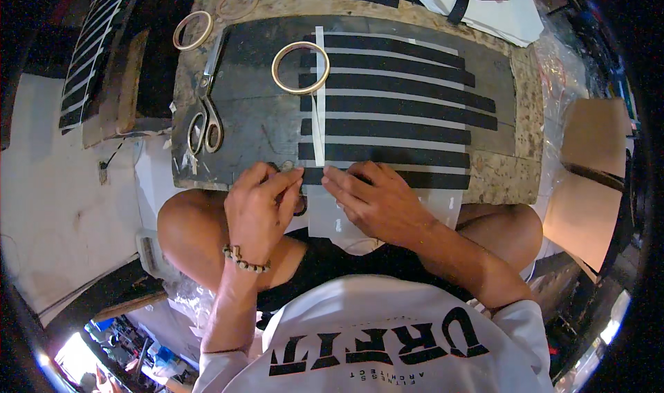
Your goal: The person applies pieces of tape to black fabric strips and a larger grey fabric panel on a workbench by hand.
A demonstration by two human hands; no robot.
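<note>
Several black strips (pixel 399 100) lie side by side across a pale translucent sheet (pixel 324 211), whose near end overhangs the board toward my lap. My left hand (pixel 261 201) pinches the left end of the nearest black strip (pixel 436 179). The fingertips of my right hand (pixel 376 198) hold the same strip a little farther right, just below the tape's end. A length of white tape (pixel 320 128) runs across the strips near their left ends. Its roll (pixel 275 66) lies over the far strips, still joined to a narrow twisted length of tape.
Metal scissors (pixel 206 92) lie on the dark board (pixel 249 118) at the left. Another tape roll (pixel 177 35) sits beyond them. White sheets (pixel 493 17) with black strips on top are at the far right. Brown cardboard (pixel 591 180) stands right of the worktop.
</note>
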